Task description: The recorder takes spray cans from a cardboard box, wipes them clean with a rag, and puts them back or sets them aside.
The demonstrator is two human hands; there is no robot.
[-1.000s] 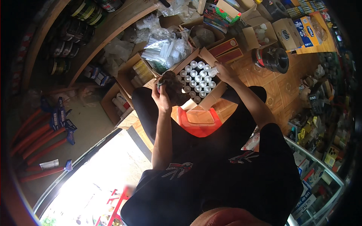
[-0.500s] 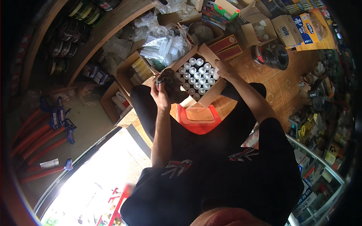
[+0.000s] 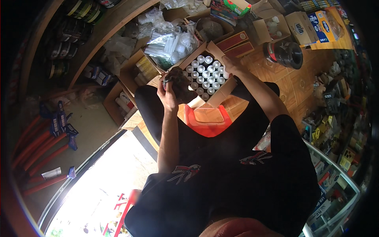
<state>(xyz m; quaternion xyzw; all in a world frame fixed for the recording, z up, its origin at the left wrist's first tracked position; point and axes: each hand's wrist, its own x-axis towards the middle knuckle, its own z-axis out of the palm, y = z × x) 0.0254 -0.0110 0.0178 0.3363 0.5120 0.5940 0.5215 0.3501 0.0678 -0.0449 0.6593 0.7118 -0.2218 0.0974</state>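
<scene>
In front of my lap is an open cardboard box point(image 3: 215, 98) packed with several silver-topped white cylinders point(image 3: 205, 74). My left hand point(image 3: 167, 91) grips a dark, crumpled rag-like thing point(image 3: 179, 87) at the box's lower left corner. My right hand point(image 3: 233, 66) has its fingers closed at the box's right side, by a whitish cylinder; whether it grips that cylinder or the flap is too small to tell. Beneath the box, between my dark-clothed legs, is a red plastic stool point(image 3: 207, 127) on the tiled floor.
Wooden shelves point(image 3: 81, 43) with dark rolls stand left, above red-handled tools point(image 3: 43, 150). Boxes of bagged tubes point(image 3: 169, 51) and cartons point(image 3: 298, 27) line the back. A black coil point(image 3: 290, 55) lies back right. A glass display case point(image 3: 331, 170) and piled goods point(image 3: 331, 110) fill the right.
The box, both hands and the surroundings sit slightly higher in the picture. The white cylinder at my right hand, earlier tilted out over the box's edge, now sits lower among the others.
</scene>
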